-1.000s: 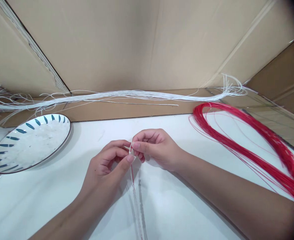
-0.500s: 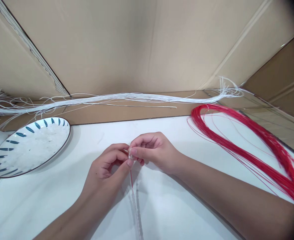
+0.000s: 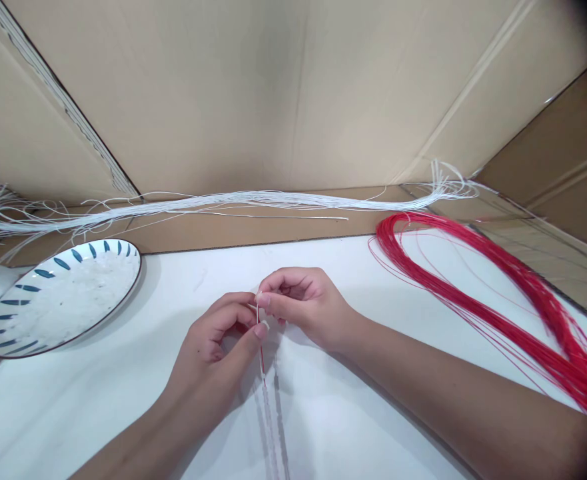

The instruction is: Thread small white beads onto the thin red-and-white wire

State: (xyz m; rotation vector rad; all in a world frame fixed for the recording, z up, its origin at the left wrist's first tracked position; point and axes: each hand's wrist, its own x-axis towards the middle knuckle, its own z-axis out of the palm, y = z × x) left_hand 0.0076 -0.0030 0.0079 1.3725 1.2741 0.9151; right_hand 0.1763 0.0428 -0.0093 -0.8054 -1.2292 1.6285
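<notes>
Close together above the white table, both my hands work on a thin red and white cord (image 3: 262,363). My right hand (image 3: 306,303) pinches its top end between thumb and forefinger. Just below, my left hand (image 3: 218,333) has its thumb against the cord and its fingers curled behind it; the exact grip is partly hidden. A short stretch of the cord shows upright between the two thumbs. Below my left thumb it runs down toward me into a clear, bumpy strand (image 3: 270,427), which leaves the view at the bottom edge.
An oval plate (image 3: 38,273) with blue dashes holds small clear pieces at left. A long bundle of white cords (image 3: 273,199) lies along the cardboard wall (image 3: 223,93). At right, a looped bundle of red cords (image 3: 453,307) rests on the white table (image 3: 343,427).
The small white loop between my fingertips has become a straight stretch of cord, with my left thumb slightly lower from my right fingertips. The whole view has shifted a little.
</notes>
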